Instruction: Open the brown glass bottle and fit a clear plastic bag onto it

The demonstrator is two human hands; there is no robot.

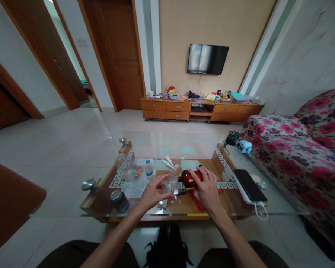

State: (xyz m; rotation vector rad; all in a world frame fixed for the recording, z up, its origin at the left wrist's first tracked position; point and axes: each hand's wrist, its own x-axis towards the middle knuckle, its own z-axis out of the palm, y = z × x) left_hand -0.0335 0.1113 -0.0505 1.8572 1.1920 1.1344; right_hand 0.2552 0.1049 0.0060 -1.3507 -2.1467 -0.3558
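Note:
My right hand [206, 186] is wrapped round a dark red bottle [189, 178], which lies tilted on its side with its black neck pointing left. To its left, my left hand [154, 192] curves its thumb and fingers round a clear plastic piece [169, 185] near the bottle's mouth. Behind my left hand stands a small clear bottle [149, 169] with a blue cap. White tube-like items [169, 163] lie farther back, and a dark-lidded jar [118, 201] is at the left.
The glass table [284, 201] bears a black phone [250, 185] with a white cable at the right. A wire pen holder [232, 137] and a blue-white toy [243, 146] are at its far right corner. A flowered sofa [293, 156] stands beside it.

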